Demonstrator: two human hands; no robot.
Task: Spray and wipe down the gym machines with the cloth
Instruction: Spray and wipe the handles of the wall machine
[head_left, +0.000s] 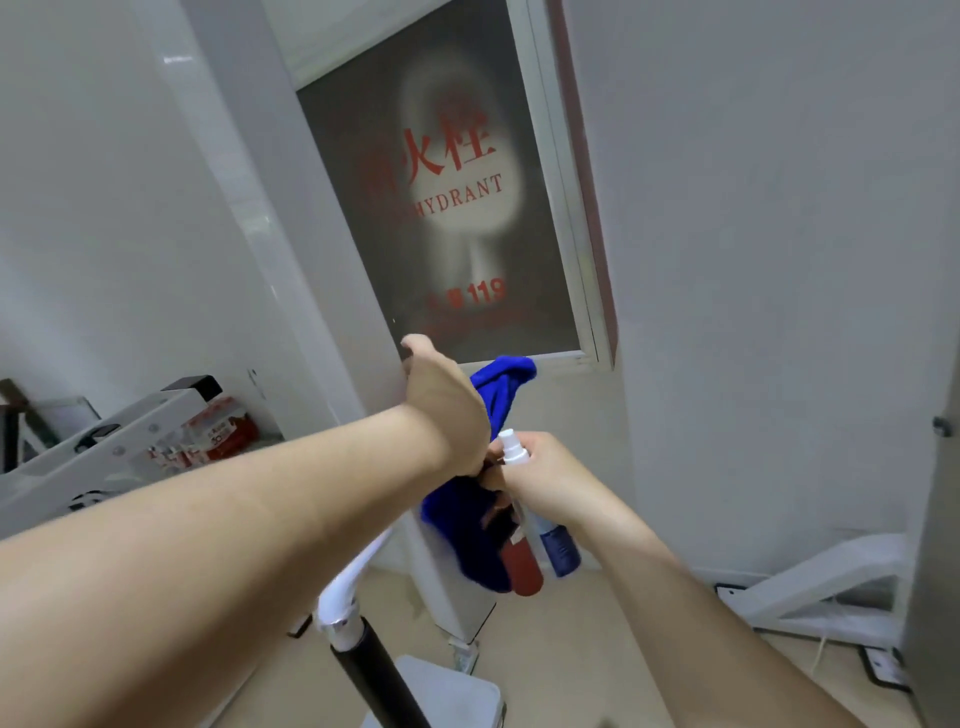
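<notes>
My left grip is clutching the blue cloth, perhaps against a red handle; my right grip is holding the spray bottle just beside it.

The cloth in the left hand touches the spray bottle in the right hand, before the hydrant cabinet, above a machine handle.

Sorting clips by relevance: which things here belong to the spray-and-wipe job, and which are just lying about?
Part of the job:
- blue cloth, held in the left hand
- spray bottle, gripped by the right hand
- white machine bar on its black post, below both hands

Just lying about:
- fire hydrant cabinet on the wall
- red boxes, far left
</notes>
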